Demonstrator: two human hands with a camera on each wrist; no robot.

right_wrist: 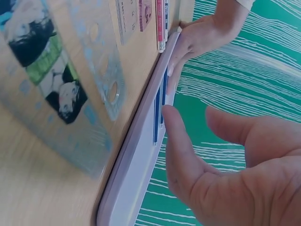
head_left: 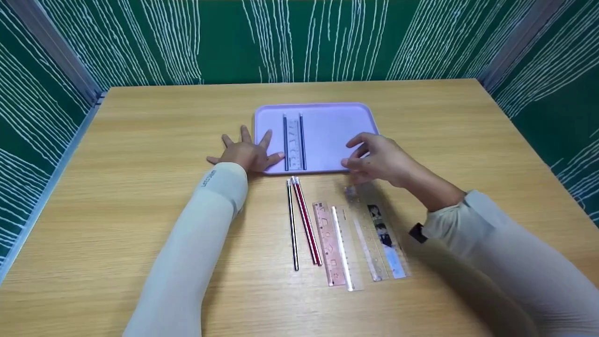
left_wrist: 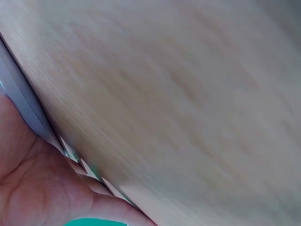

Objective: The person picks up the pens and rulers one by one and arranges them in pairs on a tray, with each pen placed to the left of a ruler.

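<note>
Starting at the left of the table, we see the left hand laid flat with its fingers spread, resting on the left edge of the lilac tray and gripping nothing. On the left part of the tray lie three things side by side, running near to far: a dark pencil, a clear ruler and a second dark pencil.

On the near side of the tray, we find a row on the bare wood. From the left come a dark striped pencil, a pair of red pencils, a pink ruler, a clear ruler with a bright strip, another clear ruler and a picture ruler. Farthest right, the right hand hangs about the tray's near right edge — its fingers loosely bent, thumb and fingertips apart, holding nothing that we can see. Whether it touches the tray, we cannot tell.
</note>
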